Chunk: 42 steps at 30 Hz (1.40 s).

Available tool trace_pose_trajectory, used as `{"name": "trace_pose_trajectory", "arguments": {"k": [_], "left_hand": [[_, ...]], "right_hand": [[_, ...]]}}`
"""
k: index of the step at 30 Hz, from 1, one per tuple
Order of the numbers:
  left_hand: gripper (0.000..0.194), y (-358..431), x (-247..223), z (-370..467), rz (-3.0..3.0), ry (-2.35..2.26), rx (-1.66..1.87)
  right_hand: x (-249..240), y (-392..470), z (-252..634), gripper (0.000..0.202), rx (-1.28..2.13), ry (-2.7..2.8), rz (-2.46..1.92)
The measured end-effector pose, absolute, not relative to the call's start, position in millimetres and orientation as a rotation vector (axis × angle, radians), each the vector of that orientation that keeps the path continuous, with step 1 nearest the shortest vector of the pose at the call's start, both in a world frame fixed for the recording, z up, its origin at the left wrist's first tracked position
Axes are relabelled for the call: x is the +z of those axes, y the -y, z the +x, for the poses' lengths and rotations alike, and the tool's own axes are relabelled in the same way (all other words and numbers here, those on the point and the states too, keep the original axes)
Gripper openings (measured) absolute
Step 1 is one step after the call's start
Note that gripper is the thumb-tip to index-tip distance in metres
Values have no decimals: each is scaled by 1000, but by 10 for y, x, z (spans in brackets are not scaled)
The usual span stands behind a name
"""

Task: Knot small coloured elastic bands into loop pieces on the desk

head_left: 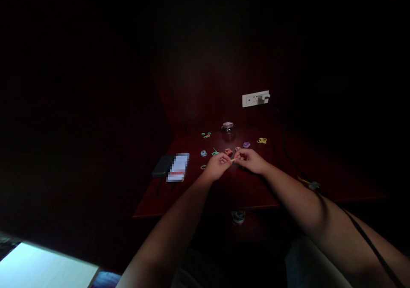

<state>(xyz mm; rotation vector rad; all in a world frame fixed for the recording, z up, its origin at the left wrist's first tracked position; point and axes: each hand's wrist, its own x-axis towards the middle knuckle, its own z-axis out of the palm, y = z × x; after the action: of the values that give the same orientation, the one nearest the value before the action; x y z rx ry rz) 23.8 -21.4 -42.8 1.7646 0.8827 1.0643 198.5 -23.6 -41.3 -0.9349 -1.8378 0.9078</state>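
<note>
Yellow band (233,160) being pinched between two hands

The left hand (218,165) is curling its fingers inward and gripping one end of the band between thumb and fingertips. The right hand (250,161) is closing in the same way, its thumb and forefinger pinching the other end. The band is sitting in the narrow gap between the two hands, just above the dark red surface (243,192).

Small heaps of bands are lying around them. A green heap (215,152) is resting just beyond the left hand, and an orange-red heap (228,152) is lying just beyond the gap. A pink heap (237,149) is partly hiding behind the right hand, with a purple heap (246,144) lying just past it. A yellow heap (262,141) is lying farther out, to the right of the right hand. A blue heap (203,153) is resting left of the left hand, and a few loose rings (206,135) are lying farther beyond it. A clear jar (228,133) is standing beyond both hands. Well left of the left hand, a phone (178,167) is lying against a dark case (162,166).
</note>
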Motion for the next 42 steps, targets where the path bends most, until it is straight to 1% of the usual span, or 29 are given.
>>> {"name": "trace_pose_trajectory", "arguments": {"k": [22, 31, 38, 42], "left_hand": [[19, 161, -504, 245, 1807, -886, 1131], [21, 191, -463, 236, 1838, -884, 1100], [20, 216, -434, 237, 1841, -897, 1085], [23, 212, -451, 234, 1813, -866, 1093]], "right_hand": [[-413, 237, 1994, 35, 931, 1844, -964], [-397, 235, 1993, 33, 1004, 1835, -972], [-428, 216, 2011, 32, 967, 1845, -980], [-402, 237, 2002, 33, 965, 1840, -987]]}}
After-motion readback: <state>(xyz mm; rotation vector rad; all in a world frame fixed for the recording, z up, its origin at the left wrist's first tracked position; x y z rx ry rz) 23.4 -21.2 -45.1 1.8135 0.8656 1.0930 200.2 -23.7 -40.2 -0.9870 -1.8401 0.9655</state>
